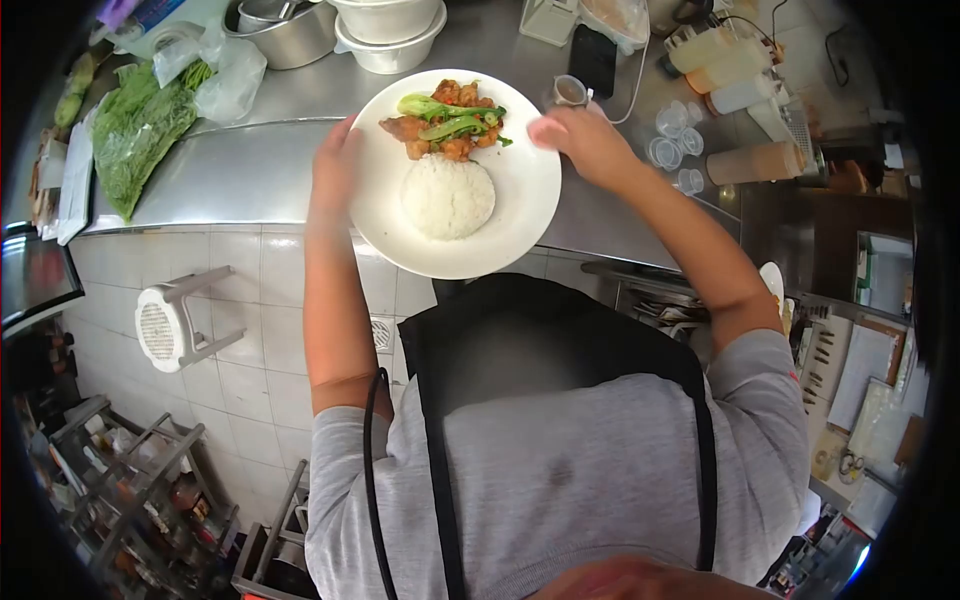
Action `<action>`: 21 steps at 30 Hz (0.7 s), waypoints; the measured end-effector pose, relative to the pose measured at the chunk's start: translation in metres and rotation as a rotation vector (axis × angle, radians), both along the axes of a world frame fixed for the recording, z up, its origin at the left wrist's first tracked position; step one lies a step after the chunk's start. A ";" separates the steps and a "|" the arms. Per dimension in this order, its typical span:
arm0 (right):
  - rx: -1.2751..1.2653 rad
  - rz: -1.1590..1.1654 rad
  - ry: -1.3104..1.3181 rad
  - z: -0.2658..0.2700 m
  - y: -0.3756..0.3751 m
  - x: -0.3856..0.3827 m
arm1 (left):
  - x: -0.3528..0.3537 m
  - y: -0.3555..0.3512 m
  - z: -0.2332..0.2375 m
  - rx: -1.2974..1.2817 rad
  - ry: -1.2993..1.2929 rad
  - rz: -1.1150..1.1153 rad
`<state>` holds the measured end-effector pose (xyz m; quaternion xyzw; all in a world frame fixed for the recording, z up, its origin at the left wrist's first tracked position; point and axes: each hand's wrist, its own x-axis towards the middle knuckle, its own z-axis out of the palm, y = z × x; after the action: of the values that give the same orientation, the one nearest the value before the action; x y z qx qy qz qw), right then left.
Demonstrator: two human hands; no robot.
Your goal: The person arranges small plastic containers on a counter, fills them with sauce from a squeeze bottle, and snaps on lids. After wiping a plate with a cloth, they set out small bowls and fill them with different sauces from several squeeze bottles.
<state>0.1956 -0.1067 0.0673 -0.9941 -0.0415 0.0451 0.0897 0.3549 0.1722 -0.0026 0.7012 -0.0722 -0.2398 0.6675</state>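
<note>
Two hands working one round white plate (520, 215) above steel counter (240, 175) edge. Left hand (335, 165) clasping left rim, fingers closing on it. Right hand (585, 140) curling at far rim, blurring; cannot tell whether gripping. Likely worth keeping plate level, glossy ceramic looking slick. Carrying domed sticky rice (447, 197), glazed meat chunks (455, 148), leafy greens (440, 108). Farther back, standing: stacked white bowls (390, 40).

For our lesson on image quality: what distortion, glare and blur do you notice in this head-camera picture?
Head view: strong fisheye distortion, a black vignette round the edges, the edge of the steel counter bowed; soft glare on that counter and the white plate; the right hand looks slightly motion-blurred, the left hand sharper; the rice is bright, almost washed out.
</note>
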 end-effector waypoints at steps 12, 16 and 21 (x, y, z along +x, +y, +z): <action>-0.355 0.118 -0.249 -0.030 0.064 -0.018 | -0.004 -0.002 0.008 0.031 0.023 0.043; -0.119 0.214 -0.113 -0.029 0.081 -0.035 | -0.005 -0.004 0.009 0.037 0.028 0.069; 0.621 0.360 0.524 0.000 0.075 -0.050 | -0.005 -0.001 0.001 0.055 -0.009 0.081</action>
<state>0.1452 -0.0313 0.0674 -0.8520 -0.2013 0.2958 0.3822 0.3500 0.1713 -0.0014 0.7228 -0.0401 -0.2114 0.6567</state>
